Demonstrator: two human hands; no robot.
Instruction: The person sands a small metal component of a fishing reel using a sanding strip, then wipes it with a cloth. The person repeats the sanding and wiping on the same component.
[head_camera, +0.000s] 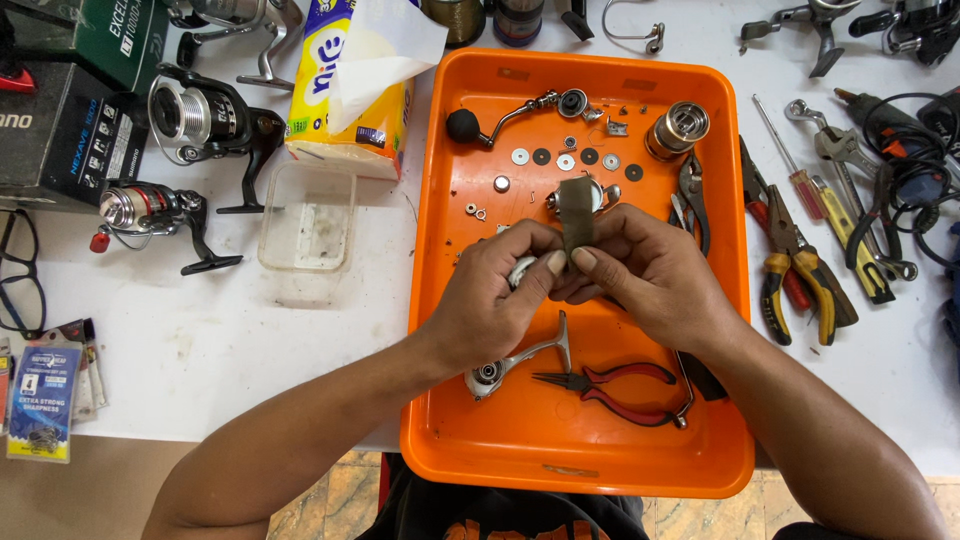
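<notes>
I see my left hand (490, 300) and right hand (645, 275) over the orange tray (440, 420), fingers pinched shut on a small silver reel part (522, 270) and a dull brown-grey cloth strip (577, 215).

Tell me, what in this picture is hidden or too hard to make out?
Head view only:
- The silvery part in the left hand: mostly covered by fingers, its shape unclear.
- The dark strip pinched by the right hand: its lower end is hidden behind both thumbs.
- The washers in the orange tray: too small to tell apart.
- The glasses: cut off by the left edge.
</notes>
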